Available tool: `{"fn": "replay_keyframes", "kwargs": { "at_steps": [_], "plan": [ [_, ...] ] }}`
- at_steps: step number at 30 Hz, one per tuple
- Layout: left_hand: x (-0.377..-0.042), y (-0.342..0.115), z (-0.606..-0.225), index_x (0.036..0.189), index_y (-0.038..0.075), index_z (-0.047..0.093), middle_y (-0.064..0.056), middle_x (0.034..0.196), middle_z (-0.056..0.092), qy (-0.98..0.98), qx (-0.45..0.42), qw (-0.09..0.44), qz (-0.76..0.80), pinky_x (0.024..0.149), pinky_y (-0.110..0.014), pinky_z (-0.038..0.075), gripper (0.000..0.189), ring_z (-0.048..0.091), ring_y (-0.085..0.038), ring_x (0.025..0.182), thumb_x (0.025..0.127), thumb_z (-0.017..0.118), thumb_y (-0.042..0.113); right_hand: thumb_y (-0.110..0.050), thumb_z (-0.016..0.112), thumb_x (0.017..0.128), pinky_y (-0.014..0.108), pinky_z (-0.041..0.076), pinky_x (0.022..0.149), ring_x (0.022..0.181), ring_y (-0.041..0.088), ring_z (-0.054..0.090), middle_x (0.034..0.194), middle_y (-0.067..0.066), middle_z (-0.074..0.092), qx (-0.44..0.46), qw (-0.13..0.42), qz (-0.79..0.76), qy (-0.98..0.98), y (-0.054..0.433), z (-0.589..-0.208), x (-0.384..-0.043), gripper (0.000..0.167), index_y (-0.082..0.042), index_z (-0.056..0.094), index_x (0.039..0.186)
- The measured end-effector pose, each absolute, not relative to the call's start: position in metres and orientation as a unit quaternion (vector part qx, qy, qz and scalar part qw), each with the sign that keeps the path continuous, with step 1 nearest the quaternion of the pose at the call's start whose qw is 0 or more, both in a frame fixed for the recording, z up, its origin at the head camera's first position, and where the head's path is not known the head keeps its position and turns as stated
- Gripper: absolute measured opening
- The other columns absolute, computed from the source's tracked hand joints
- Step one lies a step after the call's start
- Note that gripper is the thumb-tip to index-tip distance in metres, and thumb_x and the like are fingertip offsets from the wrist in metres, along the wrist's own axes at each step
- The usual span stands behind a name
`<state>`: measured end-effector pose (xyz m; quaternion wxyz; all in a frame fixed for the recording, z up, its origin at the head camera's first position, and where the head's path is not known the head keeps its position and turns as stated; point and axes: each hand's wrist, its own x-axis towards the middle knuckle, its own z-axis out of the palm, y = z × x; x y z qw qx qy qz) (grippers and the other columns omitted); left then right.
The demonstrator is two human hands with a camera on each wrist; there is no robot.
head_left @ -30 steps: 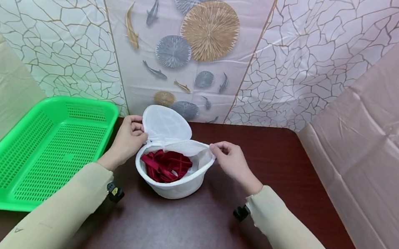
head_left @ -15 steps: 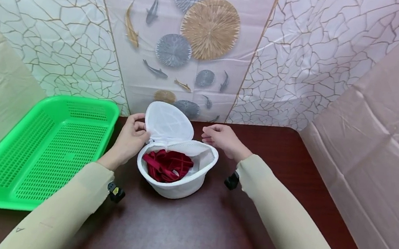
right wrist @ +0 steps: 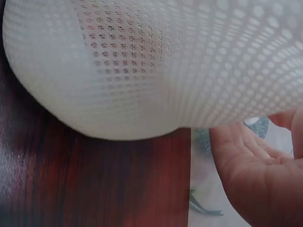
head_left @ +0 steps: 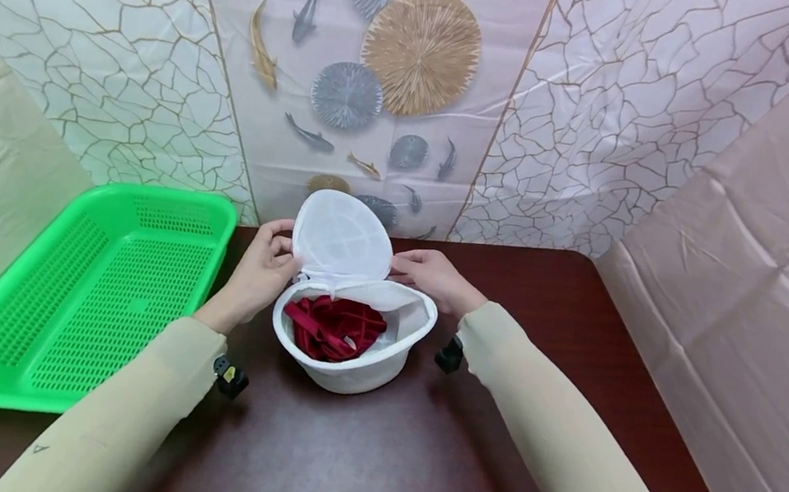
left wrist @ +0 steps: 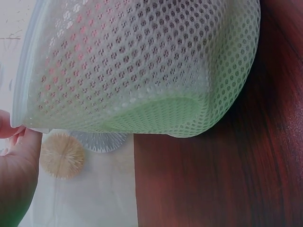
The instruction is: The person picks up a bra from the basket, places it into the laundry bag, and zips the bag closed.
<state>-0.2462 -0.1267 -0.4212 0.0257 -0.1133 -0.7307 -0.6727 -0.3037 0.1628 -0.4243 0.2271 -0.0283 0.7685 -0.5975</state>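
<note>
A white mesh laundry bag point(head_left: 347, 379) stands on the table with its round lid point(head_left: 343, 235) folded up at the back. Dark red strappy fabric point(head_left: 335, 328) lies inside, and reddish patches show through the mesh in both wrist views. My left hand point(head_left: 259, 274) pinches the bag at its back left, where lid and rim meet. At the lid's right edge, my right hand point(head_left: 435, 276) has its thumb and fingertips together on the border. Mesh hides the fingertips of my right hand point(right wrist: 255, 165) in the right wrist view.
A green plastic basket point(head_left: 132, 307) with slotted walls sits on the left of the dark red-brown table point(head_left: 364, 475). Patterned cloth point(head_left: 391, 154) hangs behind the table's back edge, and plain cloth point(head_left: 746, 301) encloses the right side.
My right hand has left the bag's right rim and moved back and left to the lid's edge. The lid stands higher and slightly farther right. My left hand keeps its grip.
</note>
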Motion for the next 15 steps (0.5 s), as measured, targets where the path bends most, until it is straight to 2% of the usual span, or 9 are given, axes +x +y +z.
{"fn": "replay_keyframes", "kwargs": {
  "at_steps": [4, 9, 15],
  "plan": [
    [-0.2474, -0.1241, -0.4195, 0.141, 0.006, 0.029, -0.021, 0.103, 0.053, -0.732, -0.125, 0.027, -0.669, 0.076, -0.025, 0.052, 0.054, 0.063, -0.026, 0.094, 0.094, 0.052, -0.007, -0.019, 0.058, 0.098, 0.032, 0.053, 0.083, 0.101, 0.027, 0.066, 0.111, 0.016, 0.066, -0.015, 0.199, -0.624, 0.755, 0.1598, -0.4240, -0.3042, 0.034, -0.001, 0.058, 0.127],
    [-0.2473, -0.1222, -0.4185, 0.139, 0.005, 0.033, -0.021, 0.103, 0.053, -0.734, -0.127, 0.049, -0.665, 0.072, -0.022, 0.050, 0.055, 0.059, -0.026, 0.087, 0.091, 0.055, -0.009, -0.012, 0.063, 0.094, 0.033, 0.055, 0.077, 0.084, 0.023, 0.069, 0.105, 0.018, 0.065, 0.002, 0.165, -0.656, 0.737, 0.1588, -0.4230, -0.3060, 0.030, 0.002, 0.059, 0.121],
    [-0.2478, -0.1232, -0.4168, 0.137, 0.004, 0.039, -0.018, 0.109, 0.054, -0.743, -0.101, 0.075, -0.658, 0.068, -0.020, 0.050, 0.051, 0.057, -0.022, 0.087, 0.092, 0.063, 0.005, -0.008, 0.066, 0.092, 0.033, 0.056, 0.074, 0.078, 0.023, 0.068, 0.100, 0.018, 0.066, -0.012, 0.148, -0.666, 0.731, 0.1596, -0.4210, -0.3062, 0.029, 0.001, 0.058, 0.118]
  ]
}}
